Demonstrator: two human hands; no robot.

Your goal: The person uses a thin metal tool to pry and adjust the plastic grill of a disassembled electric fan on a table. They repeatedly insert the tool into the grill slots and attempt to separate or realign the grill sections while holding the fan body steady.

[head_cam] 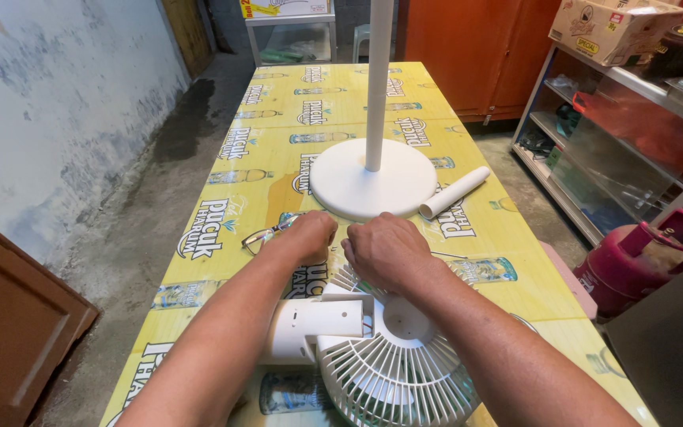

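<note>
A white fan head (389, 364) lies face down on the yellow printed table (270, 142), its round grille and motor housing toward me. My left hand (310, 235) is a closed fist at the far rim of the grille. My right hand (385, 249) rests curled on the same far rim, right beside the left. What the fingers hold is hidden. Just beyond the hands stands the fan's round white base (361, 190) with its upright white pole (376, 79).
A pair of glasses (266, 234) lies left of my left hand. A white tube (454, 192) leans by the base. A magenta gas cylinder (642, 261) and metal shelves (626, 119) stand to the right, a stained wall to the left.
</note>
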